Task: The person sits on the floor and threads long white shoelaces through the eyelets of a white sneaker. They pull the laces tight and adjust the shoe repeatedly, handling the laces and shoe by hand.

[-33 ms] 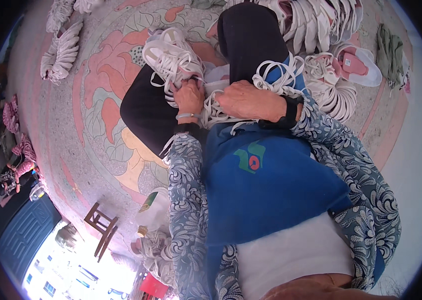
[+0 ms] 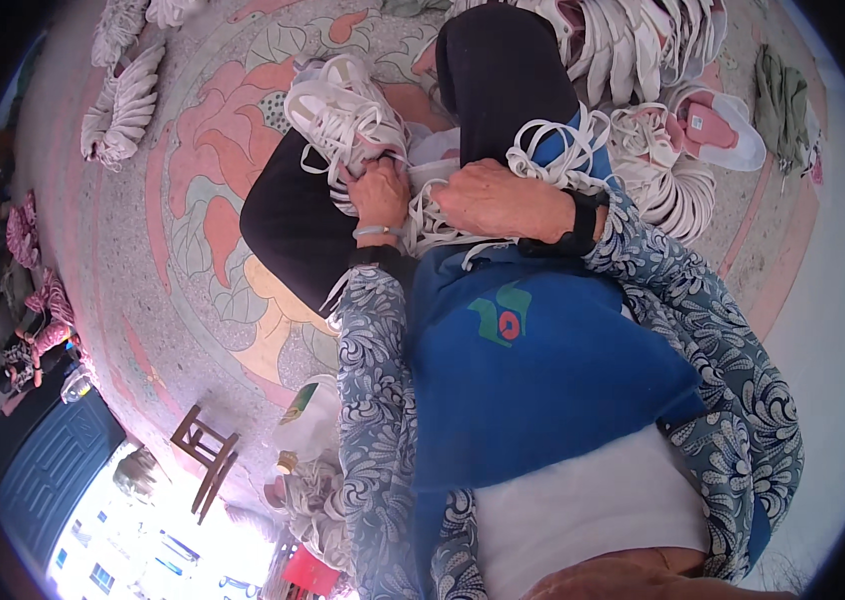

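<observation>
A white sneaker (image 2: 348, 115) with loose laces rests on my left thigh, its collar toward me. My left hand (image 2: 381, 192) is closed on the collar, fingertips partly hidden inside the opening. Just to the right, my right hand (image 2: 495, 203) is closed with its knuckles up, and a white shoelace (image 2: 426, 212) comes out by its fingers. More white laces (image 2: 561, 150) lie in loops over my right thigh, beyond the wrist. A blue apron (image 2: 543, 370) covers my lap.
Rows of white shoe uppers (image 2: 633, 45) stand at the far right, beside a pink-lined shoe (image 2: 718, 130). More uppers (image 2: 125, 105) lie far left. A wooden stool (image 2: 205, 455), a plastic jug (image 2: 308, 420) and a shoe pile (image 2: 315, 510) are at lower left. Green cloth (image 2: 783, 105) lies right.
</observation>
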Available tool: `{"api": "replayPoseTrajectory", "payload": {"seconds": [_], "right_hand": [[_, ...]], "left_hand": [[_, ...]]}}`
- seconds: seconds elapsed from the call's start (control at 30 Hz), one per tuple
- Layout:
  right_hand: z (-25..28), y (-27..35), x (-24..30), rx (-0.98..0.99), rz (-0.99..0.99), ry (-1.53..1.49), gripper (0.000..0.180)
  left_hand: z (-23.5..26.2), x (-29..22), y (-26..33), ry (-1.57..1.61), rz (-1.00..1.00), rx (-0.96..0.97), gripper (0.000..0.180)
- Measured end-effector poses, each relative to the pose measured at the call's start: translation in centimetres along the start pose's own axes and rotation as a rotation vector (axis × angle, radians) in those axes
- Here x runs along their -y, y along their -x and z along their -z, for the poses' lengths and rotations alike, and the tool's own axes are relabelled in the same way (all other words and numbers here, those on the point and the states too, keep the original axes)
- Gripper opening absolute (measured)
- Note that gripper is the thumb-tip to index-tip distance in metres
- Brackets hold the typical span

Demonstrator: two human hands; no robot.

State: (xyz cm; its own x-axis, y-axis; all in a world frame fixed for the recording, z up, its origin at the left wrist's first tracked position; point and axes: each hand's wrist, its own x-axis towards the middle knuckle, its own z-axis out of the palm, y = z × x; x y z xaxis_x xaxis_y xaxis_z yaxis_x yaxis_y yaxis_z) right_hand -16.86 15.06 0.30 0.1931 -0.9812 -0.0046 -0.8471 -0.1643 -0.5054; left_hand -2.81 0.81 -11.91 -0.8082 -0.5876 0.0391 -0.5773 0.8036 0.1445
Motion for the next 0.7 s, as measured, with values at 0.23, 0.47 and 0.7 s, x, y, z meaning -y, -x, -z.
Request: {"api": "replayPoseTrajectory", "payload": {"seconds": [0.23,0.47,0.7], "right_hand": [[1.2,0.2,0.3,0.006,-0.062,-0.087,0.012],[1.1,0.1,0.7,-0.005,-0.102,-0.106,0.013],[4.6,0.5,2.5,-0.024,-0.055,0.056,0.020]], "left_hand": [[2.2,1.5,0.7,0.262,0.142,0.083,0.021],[4.1,3.4,2.6,0.304,0.185,0.012,0.020],[4.2,1.3,4.0,0.391,0.159,0.062,0.017]]}}
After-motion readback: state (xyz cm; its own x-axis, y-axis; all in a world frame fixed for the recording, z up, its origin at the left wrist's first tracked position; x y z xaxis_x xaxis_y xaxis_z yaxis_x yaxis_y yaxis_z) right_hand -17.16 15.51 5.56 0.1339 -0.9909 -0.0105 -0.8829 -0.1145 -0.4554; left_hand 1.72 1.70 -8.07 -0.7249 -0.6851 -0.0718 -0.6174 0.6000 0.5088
